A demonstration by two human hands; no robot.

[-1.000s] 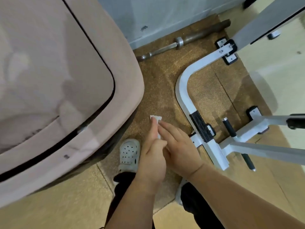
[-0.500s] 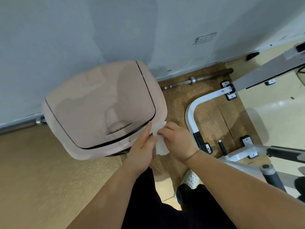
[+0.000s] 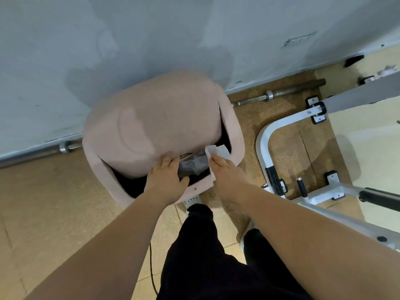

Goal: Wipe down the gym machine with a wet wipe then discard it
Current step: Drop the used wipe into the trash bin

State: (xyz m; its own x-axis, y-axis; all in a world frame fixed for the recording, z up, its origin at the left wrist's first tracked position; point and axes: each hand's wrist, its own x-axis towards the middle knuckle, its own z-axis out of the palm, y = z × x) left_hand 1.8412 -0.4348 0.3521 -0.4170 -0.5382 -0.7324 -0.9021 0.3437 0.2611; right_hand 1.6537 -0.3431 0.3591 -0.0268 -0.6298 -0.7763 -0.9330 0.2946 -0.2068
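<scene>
Grey wall (image 3: 151,29) backs a pink bin (image 3: 236,135) on a tan floor. The left grip (image 3: 165,180), fingers flat and released, presses the bin's tilted swing lid (image 3: 162,126). The right grip (image 3: 225,172) pinches a white wet wipe (image 3: 217,151) over the bin's open mouth. A white gym machine (image 3: 262,137) stands beside the bin.

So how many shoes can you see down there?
2. The left clog, white with holes, shows just below the pink bin. The right clog is mostly hidden behind the black trouser leg, with only an edge showing.
</scene>
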